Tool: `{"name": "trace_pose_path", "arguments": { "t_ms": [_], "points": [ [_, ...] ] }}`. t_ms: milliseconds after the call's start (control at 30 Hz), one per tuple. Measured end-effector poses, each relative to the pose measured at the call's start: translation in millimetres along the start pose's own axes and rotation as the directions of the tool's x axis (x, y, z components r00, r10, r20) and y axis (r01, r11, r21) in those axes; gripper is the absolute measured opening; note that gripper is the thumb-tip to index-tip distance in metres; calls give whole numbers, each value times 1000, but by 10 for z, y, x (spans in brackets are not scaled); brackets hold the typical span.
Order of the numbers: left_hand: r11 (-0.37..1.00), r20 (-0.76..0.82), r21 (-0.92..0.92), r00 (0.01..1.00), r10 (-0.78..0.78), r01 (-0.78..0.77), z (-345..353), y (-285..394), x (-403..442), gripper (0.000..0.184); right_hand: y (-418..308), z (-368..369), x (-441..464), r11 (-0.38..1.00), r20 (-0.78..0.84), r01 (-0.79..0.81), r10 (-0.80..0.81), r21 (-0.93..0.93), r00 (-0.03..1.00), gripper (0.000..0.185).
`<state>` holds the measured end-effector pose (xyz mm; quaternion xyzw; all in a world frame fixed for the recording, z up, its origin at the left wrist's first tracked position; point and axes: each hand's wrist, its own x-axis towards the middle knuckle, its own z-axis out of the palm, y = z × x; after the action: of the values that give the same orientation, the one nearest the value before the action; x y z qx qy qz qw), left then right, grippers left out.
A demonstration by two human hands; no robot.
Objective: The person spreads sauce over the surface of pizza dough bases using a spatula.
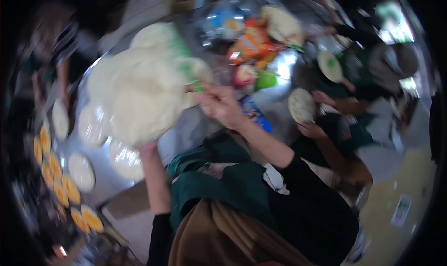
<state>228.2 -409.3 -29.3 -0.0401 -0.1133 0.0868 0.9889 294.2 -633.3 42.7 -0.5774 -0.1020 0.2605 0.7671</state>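
Observation:
My right hand (221,105) is wrapped round the handle of a green spatula (184,63), whose blurred blade lies over the right part of a large pale dough-like mass (144,91). At the lower edge of that mass is my left hand (149,147), mostly hidden beneath or behind it, so its fingers do not show. Round pale pieces under shiny plastic (125,159) lie beside the mass, close to my left hand. The picture is smeared by motion.
Orange-topped discs (53,166) line the left side, near a pale disc (81,173). Orange packets (251,42), a green item (266,79) and a blue packet (255,113) lie right of centre. Co-workers at the right hold round pale discs (301,105); another person stands at the upper left.

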Motion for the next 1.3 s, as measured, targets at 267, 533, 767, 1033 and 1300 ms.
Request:
{"name": "trace_pose_path", "arguments": {
  "t_ms": [267,533,767,1033,1300],
  "points": [
    [988,-39,48,989,-142,144,-195,104,339,62,490,208,-955,844,131,297,-266,-446,955,32],
    [975,-67,117,981,-182,189,-143,117,536,63,-14,106,-312,959,-15,232,-237,-165,971,40],
    [982,-113,122,985,-127,141,-33,19,323,64,-2,-363,-344,818,-95,342,-429,-463,898,34],
    [997,-80,67,996,-31,36,21,-137,131,64,211,307,-649,830,146,335,-302,-445,942,34],
    [999,-74,49,997,24,-20,86,-140,71,65,-234,-9,-62,938,-25,92,-106,-333,994,34]
  ]
}}
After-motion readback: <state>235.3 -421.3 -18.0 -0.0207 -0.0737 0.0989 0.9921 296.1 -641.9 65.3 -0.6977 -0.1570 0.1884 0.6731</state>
